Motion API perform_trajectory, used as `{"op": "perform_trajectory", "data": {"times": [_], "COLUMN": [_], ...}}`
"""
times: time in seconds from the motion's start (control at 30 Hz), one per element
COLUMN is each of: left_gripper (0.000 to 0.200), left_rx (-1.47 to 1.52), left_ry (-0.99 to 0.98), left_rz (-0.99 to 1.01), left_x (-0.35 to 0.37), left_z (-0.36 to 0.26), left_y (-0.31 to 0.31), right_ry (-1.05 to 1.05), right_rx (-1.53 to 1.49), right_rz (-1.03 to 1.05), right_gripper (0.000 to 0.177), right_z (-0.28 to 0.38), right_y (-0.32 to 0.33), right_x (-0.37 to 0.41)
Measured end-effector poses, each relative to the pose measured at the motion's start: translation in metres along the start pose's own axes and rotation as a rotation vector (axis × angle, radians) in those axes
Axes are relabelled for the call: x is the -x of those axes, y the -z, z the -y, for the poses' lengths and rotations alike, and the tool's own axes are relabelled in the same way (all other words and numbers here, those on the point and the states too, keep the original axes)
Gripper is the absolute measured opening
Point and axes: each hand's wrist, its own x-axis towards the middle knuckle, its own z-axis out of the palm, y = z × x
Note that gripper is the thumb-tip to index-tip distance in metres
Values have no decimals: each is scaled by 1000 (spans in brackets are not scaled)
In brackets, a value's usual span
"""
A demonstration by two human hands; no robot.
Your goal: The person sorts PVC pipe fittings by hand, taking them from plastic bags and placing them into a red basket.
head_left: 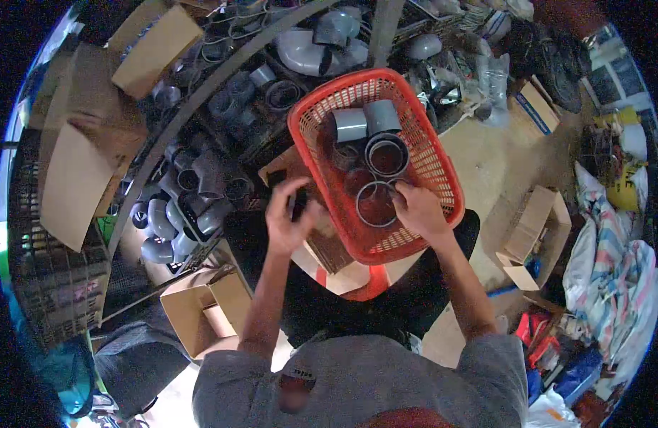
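Pinch of right hand (419, 211) on just one edge of grey ring (359, 205), mid-frame, risking tilt and knock against fittings (382, 116) in red basket (393, 252); left hand (292, 220) loosely spread.

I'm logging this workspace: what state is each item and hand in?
Red plastic basket: upright, partly filled
Gray pipe fitting: rim gripped, opening facing up
Right hand: closed on that rim
Left hand: open, seemingly empty
Lower-left cardboard box: open
Right-side cardboard box: open, with contents
Striped sack: crumpled
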Motion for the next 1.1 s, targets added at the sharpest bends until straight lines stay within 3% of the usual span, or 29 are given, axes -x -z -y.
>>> {"op": "perform_trajectory", "data": {"times": [0.07, 0.13, 0.2, 0.27, 0.33, 0.4, 0.47, 0.5, 0.53, 0.57, 0.63, 0.7, 0.77, 0.83, 0.87, 0.97, 1.07, 1.1], "left_gripper": [89, 107, 107, 107, 101, 100, 100, 100, 100, 101, 102, 103, 103, 101, 101, 107, 108, 107], "left_rx": [12, -97, -199, -175, -250, -314, -512, -529, -545, -475, -547, -678, -615, -553, -550, -541, -515, -588], "left_ry": [-222, -195, -259, -34, -75, -45, 28, 130, 233, 362, 399, 374, 352, 192, 191, 141, 208, 127], "left_rz": [151, 311, 293, 232, 95, -174, -369, -413, -456, -419, -403, -372, -334, -306, -296, -256, -201, -173], "left_x": [-6, -7, -9, -17, -28, -32, -48, -55, -64, -77, -101, -122, -156, -190, -209, -258, -289, -291], "left_z": [-55, -82, -72, -71, -59, -9, 42, 69, 89, 98, 133, 179, 200, 211, 208, 199, 212, 228], "left_y": [-7, -17, -18, -6, 19, 42, 68, 78, 88, 98, 106, 104, 95, 80, 68, 30, -4, -16], "right_ry": [42, 177, 200, 217, -5, 21, -84, -72, -2, 35, 98, 156, 247, 6, -224, -286, -314, -319], "right_rx": [-48, -143, -209, -268, -583, -402, 98, 101, 212, 267, 390, 596, 893, 662, 416, 471, 491, 485], "right_rz": [-46, -171, -130, -87, 68, 64, 126, 132, 83, 58, 12, 10, -7, 193, 383, 491, 521, 522], "right_gripper": [23, 16, 18, 20, 23, 33, 56, 56, 73, 81, 97, 112, 126, 126, 126, 122, 98, 91], "right_z": [23, 45, 68, 76, 61, 24, -30, -43, -54, -63, -91, -155, -228, -167, -134, -118, -117, -116], "right_y": [14, 17, 26, 26, 25, 16, -14, -22, -30, -38, -64, -132, -215, -169, -146, -133, -135, -136], "right_x": [5, 9, 10, 8, 4, 0, -7, -5, -2, -8, -18, -28, -35, -44, -48, -52, -53, -53]}}
